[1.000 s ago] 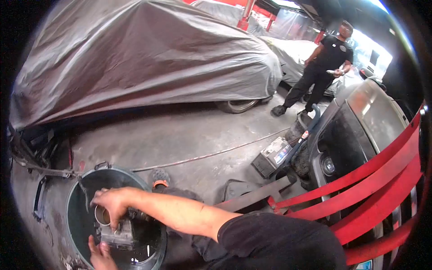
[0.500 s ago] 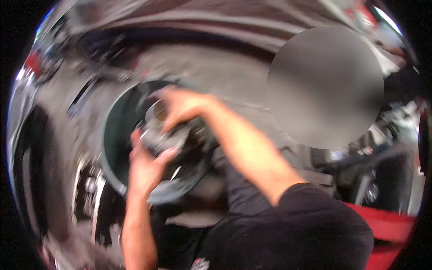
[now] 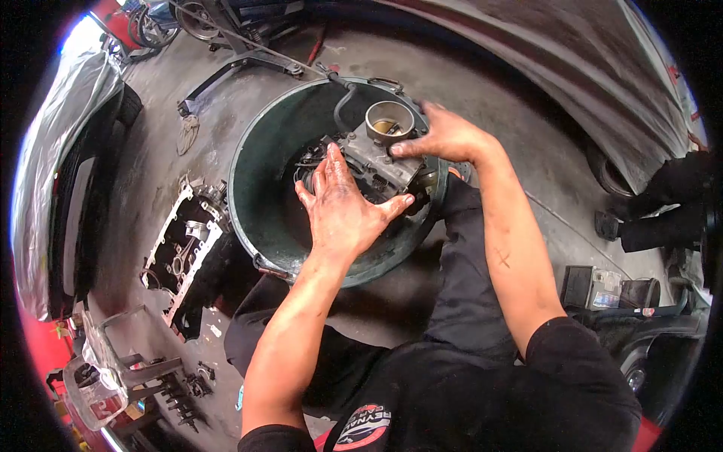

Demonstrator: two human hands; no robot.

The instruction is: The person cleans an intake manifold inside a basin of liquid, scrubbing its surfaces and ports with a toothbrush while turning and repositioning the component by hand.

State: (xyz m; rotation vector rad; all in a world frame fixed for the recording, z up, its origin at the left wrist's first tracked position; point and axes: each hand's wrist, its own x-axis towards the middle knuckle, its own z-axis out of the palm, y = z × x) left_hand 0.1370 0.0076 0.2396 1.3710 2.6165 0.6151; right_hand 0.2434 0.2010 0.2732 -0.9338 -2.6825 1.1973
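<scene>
My left hand (image 3: 343, 215) is spread in front of a grey metal housing (image 3: 395, 166), its fingers by the housing's left side and its thumb near the lower right edge. The housing has a round metal throat (image 3: 389, 122) facing up. To the right of that throat is my right hand (image 3: 452, 137), thumb against the housing and the other fingers stretched apart. Around these lies a large dark green tub (image 3: 263, 151). A dark hose (image 3: 343, 109) curves inside it, and darker parts sit low, partly hidden by my left hand.
An engine block (image 3: 184, 252) lies left of the tub, with a crankshaft-like part (image 3: 178, 399) lower down. A metal stand (image 3: 241, 64) is above. Covered vehicles (image 3: 572, 68) border the floor. At right are a person's dark-clothed legs (image 3: 663, 226) and a battery (image 3: 602, 288).
The view has swung left and down, placing the tub nearer the middle. My left hand has come up from below the housing to its front. My right hand's fingers now stand apart beside the throat.
</scene>
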